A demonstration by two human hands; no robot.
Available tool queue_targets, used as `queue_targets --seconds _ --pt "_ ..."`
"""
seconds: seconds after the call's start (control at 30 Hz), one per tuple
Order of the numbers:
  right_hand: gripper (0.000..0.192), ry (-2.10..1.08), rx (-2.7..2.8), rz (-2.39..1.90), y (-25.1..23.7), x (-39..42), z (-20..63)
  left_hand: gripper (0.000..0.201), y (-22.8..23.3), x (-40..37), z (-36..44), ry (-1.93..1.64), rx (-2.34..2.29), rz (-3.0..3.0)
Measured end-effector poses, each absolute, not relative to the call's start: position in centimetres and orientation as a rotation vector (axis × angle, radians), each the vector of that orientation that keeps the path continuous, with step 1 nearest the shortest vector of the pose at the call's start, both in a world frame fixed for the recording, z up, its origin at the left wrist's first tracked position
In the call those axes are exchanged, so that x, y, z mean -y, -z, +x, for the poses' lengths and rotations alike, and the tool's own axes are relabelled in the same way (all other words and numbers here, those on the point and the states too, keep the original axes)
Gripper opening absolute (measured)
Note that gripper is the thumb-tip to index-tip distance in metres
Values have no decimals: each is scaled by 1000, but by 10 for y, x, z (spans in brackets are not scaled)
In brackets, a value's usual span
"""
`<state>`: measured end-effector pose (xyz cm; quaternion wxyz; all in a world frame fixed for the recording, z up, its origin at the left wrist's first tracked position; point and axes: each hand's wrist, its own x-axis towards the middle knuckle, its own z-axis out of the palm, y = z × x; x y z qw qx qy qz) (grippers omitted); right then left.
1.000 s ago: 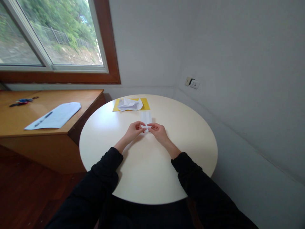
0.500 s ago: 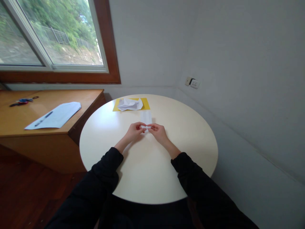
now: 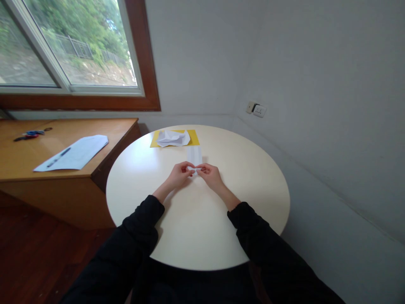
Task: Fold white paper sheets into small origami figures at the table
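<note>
Right between both hands, the paper strip (image 3: 194,156) has its near end pinched by the left hand (image 3: 179,174) and right hand (image 3: 211,175) on the tabletop (image 3: 253,185). Uneven finger pressure could skew or tear the small fold, I judge.

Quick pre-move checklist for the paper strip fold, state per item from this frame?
1. Both hands on the white paper strip: ok. Left hand and right hand pinch its near end.
2. Strip lying flat on the round table beyond the fingers: ok.
3. Crease line at the pinched end: cannot tell, too small and covered by fingertips.
4. Crumpled white paper on the yellow sheet apart from the strip: ok, a gap shows.
5. Sleeves off the strip: ok.
6. Pen and sheet on the side desk away from the hands: ok.
</note>
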<state>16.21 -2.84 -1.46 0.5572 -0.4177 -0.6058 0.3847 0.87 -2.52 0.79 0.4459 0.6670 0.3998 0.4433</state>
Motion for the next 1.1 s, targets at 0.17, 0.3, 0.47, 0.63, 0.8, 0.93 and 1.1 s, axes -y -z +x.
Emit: queue_targets --seconds 0.17,0.3,0.47,0.63,0.8,0.93,1.1 --pt "19 -983 1391 -975 19 25 163 23 -10 27 8 -1088 -997 1653" --pt "19 -1005 1369 -965 20 24 163 21 -10 27 8 -1087 -997 1627" --pt "18 -969 1374 -952 16 27 161 24 -8 26 9 -1100 -998 1592" --pt "20 -975 1368 -933 15 28 161 28 -9 28 9 -1112 -982 1562" --pt "22 -977 1362 -944 15 27 161 35 -13 32 9 -1113 -966 1567" --pt "23 -974 1374 -950 15 27 161 38 -18 36 10 -1119 -949 1539" --pt "26 -950 1390 -966 14 28 161 40 -18 36 10 -1115 -913 1503"
